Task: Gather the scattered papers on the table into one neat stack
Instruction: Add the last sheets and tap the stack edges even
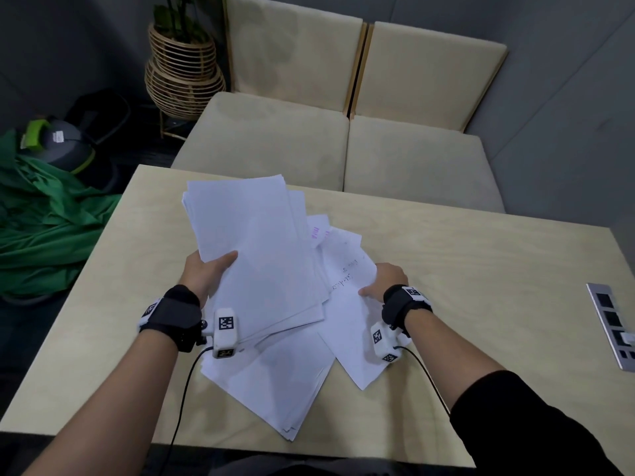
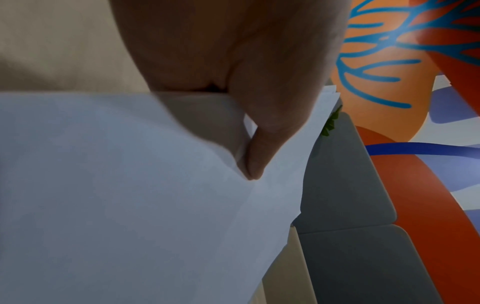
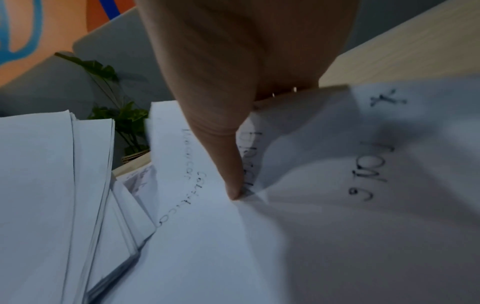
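1. The left hand gripped a bundle of papers at its near left edge, thumb on top and fingers underneath. The left wrist view showed the thumb pressed down on the top sheet.
2. The bundle rose tilted away from that hand, toward the far side of the bench, its sheets fanned and uneven at the edges. Whether its lower corner touched the sheets beneath could not be told.
3. The right hand pinched a written sheet, thumb on top with fingers curled over the edge beside it. The right wrist view showed the paper creased and puckered at the thumb tip.
4. That sheet spread from the right hand toward the body and toward the left hand, its left edge tucked under the bundle.
5. More loose sheets lay flat on the bench, below the left wrist and between the two forearms, reaching close to the near edge.
6. As a judgement: the paper was light, limp and slippery sheet against sheet. A one-edge grip would let the bundle sag and the inner sheets slide out.
7. Single sheets looked easy to crease, as at the right thumb. They would be better slid flat than pinched hard.
8. The firmest hold would likely be on both long sides of the bundle, tapping its edges on the bench to square it.
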`<state>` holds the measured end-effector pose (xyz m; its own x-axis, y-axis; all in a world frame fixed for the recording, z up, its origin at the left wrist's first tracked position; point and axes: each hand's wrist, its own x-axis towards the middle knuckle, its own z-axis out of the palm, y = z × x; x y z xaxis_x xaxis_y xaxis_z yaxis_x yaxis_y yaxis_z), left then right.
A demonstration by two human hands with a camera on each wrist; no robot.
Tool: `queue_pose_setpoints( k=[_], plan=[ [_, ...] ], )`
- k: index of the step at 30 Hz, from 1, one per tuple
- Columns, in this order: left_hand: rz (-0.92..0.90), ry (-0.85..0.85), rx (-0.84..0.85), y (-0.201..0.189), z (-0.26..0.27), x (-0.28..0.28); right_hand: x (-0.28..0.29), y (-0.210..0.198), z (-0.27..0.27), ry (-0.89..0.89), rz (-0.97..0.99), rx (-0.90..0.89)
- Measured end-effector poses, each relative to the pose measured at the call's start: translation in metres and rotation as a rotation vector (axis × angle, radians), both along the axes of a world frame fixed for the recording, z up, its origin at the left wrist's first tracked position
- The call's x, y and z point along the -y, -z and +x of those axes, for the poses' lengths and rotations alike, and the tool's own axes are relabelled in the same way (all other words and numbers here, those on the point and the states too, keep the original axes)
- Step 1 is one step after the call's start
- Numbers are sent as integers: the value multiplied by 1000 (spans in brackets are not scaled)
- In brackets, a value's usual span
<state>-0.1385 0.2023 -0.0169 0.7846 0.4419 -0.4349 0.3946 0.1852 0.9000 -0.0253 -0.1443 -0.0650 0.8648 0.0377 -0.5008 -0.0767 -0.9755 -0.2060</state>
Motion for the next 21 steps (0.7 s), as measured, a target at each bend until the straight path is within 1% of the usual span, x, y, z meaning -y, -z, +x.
queue_pose_setpoints(
  k=[1, 4, 7, 10, 12, 15, 17, 18, 19, 21],
  plan=[
    [0, -1, 4, 1, -1, 0, 0, -1, -2, -11, 1, 6],
    [-4, -7, 9, 1, -4, 1, 7, -5, -8, 21, 101, 28],
    [-7, -15, 16, 1, -6, 1, 28, -12, -6, 64, 141, 76],
    [-18, -20, 23, -2, -9, 0, 53, -21, 3, 145, 165, 199],
    [-48, -14, 25, -2, -11, -3, 66, -33, 10, 255, 249, 291],
    [-138, 31, 23, -3, -13, -4, 82, -50, 28, 504, 490, 374],
    [-195, 60, 15, -3, -13, -1, 84, -66, 35, 677, 747, 393],
    [-226, 74, 1, -3, -14, 2, 82, -74, 36, 727, 867, 387],
    [-259, 88, -7, -3, -15, 6, 77, -84, 34, 734, 969, 378],
    [-312, 105, -32, 0, -16, 12, 64, -94, 30, 667, 1037, 320]
  ],
)
